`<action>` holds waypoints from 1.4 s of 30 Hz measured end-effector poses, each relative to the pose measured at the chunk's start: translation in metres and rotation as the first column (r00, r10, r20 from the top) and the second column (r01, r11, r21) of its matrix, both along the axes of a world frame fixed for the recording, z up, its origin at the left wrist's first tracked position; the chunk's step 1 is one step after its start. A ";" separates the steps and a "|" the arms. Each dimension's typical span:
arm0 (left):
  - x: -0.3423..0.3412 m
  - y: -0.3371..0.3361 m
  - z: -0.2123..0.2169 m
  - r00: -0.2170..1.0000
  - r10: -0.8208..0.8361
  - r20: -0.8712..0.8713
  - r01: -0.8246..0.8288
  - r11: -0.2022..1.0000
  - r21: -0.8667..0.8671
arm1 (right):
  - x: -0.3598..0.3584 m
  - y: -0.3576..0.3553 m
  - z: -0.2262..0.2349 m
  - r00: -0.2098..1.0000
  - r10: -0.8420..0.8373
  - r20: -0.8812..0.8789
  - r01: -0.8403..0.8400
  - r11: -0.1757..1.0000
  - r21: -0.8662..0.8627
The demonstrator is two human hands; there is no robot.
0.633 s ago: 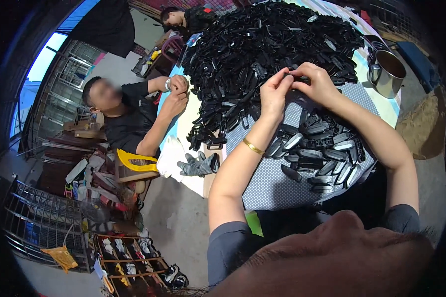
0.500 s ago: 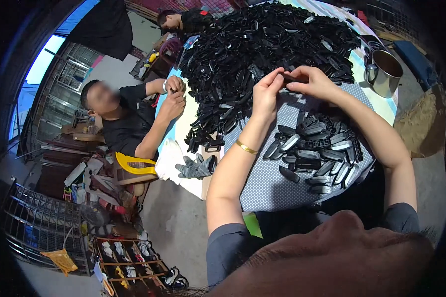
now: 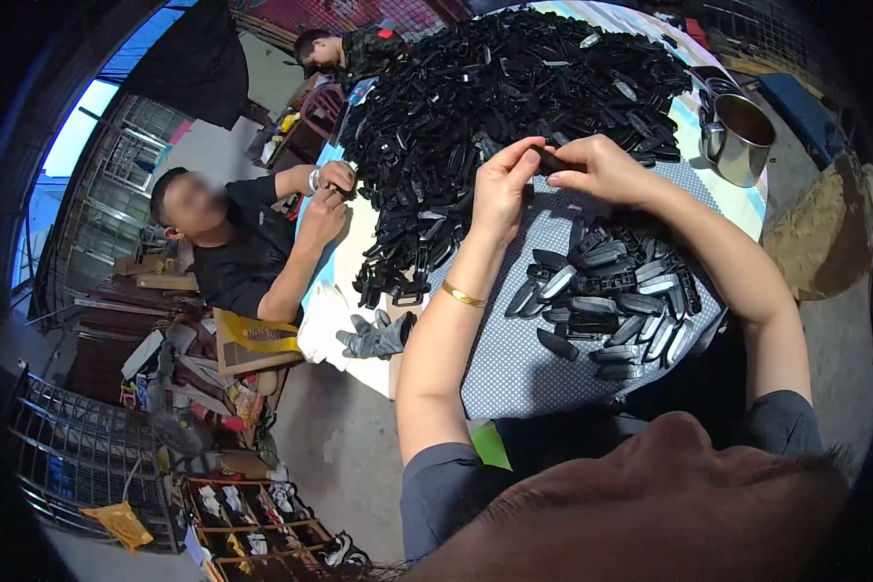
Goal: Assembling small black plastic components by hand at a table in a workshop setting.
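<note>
My left hand (image 3: pixel 501 191), with a gold bangle on its wrist, pinches one end of a small dark plastic piece (image 3: pixel 549 161). The fingers of my right hand (image 3: pixel 603 173) close on its other end, and they partly hide it, so its exact kind does not show. Both hands are above the near edge of a large heap of black plastic parts (image 3: pixel 514 92). Closer to me, between my forearms, lies a smaller pile of elongated black and silver-grey plastic pieces (image 3: pixel 606 303) on a dotted grey cloth (image 3: pixel 514 373).
A steel mug (image 3: pixel 744 145) stands at the table's right. Grey gloves (image 3: pixel 373 335) lie at its left edge. A co-worker (image 3: pixel 247 233) sits on the left, hands at the table; another person (image 3: pixel 344 53) bends at the far side. Shelves with shoes (image 3: pixel 262 524) stand lower left.
The whole view has shifted slightly. My hands stay together on the dark piece, which now shows a little more between them. The co-worker's hands have moved slightly.
</note>
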State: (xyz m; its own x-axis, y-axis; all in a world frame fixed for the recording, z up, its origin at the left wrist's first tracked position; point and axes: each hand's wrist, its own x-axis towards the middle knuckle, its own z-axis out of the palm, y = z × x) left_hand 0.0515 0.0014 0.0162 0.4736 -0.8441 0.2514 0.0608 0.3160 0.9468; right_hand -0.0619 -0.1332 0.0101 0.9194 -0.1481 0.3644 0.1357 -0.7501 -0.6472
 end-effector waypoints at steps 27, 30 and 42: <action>-0.012 -0.019 -0.035 0.095 0.018 0.995 -0.197 0.980 0.001 | 0.027 -0.170 -0.013 0.473 -0.880 0.051 0.675 0.325 -0.662; -0.013 -0.023 -0.047 0.150 0.094 0.984 -0.178 0.982 -0.066 | 0.030 -0.153 0.006 0.563 -0.819 0.111 0.643 0.350 -0.681; 0.004 -0.023 -0.035 0.997 -0.002 -0.071 0.013 0.988 0.153 | 0.004 -0.021 -0.006 0.924 0.100 0.369 -0.061 0.991 -0.116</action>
State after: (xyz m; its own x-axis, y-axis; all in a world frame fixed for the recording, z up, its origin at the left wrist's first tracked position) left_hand 0.0556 -0.0216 -0.0191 0.4793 -0.8735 0.0852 0.1311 0.1672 0.9772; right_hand -0.0581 -0.1539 0.0043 0.7213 -0.0243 0.6922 0.4151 -0.7849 -0.4601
